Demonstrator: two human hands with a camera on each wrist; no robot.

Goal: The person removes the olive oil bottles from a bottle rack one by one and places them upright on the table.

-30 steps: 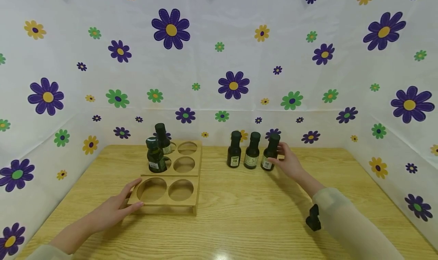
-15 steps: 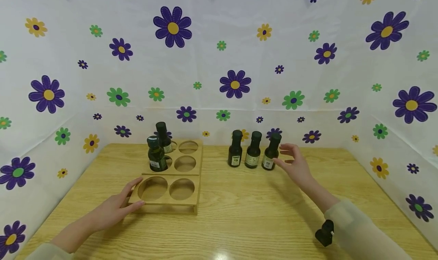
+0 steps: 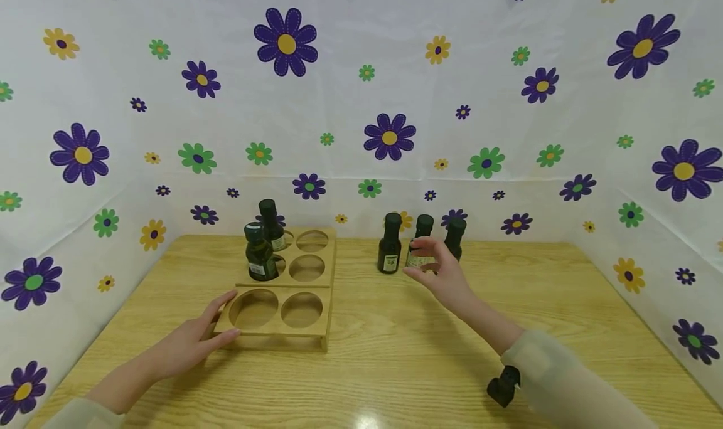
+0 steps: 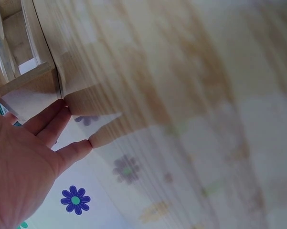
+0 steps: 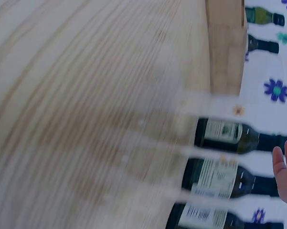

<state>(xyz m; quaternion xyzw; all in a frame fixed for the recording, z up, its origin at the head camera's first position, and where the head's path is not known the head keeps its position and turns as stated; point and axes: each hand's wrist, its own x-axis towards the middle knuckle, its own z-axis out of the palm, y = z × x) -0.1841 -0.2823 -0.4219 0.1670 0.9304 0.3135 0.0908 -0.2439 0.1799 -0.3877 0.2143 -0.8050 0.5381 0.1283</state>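
Fingers parted, empty, my right hand [image 3: 445,277] has shifted left to the middle bottle [image 3: 423,227], right of centre; no pick-up yet, I judge.

A booth-like setup: flower-print sheeting [image 3: 339,103] on three sides of a wood-grain table [image 3: 367,379]

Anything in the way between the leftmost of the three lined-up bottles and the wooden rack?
Nothing visible: only tabletop lies between the leftmost bottle and the rack. The right hand is to that bottle's right.
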